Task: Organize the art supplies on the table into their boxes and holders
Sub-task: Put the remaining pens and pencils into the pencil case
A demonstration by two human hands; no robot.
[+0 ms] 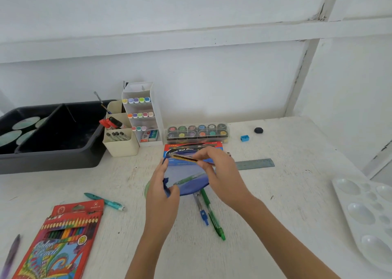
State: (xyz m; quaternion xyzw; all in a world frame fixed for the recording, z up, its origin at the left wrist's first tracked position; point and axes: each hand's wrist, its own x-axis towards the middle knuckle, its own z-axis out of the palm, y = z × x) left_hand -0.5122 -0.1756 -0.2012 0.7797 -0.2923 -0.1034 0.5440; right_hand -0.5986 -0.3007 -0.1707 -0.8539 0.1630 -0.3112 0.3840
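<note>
Head cam: R hand [220, 172] pinches pencil [184, 158] over blue pouch [188, 179] (L hand [162, 185] grips it).

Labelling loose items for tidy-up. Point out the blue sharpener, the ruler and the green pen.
blue sharpener [244, 138]: head view, middle of its body.
ruler [257, 163]: head view, middle of the visible strip, right of the right hand.
green pen [212, 213]: head view, mid barrel.
</note>
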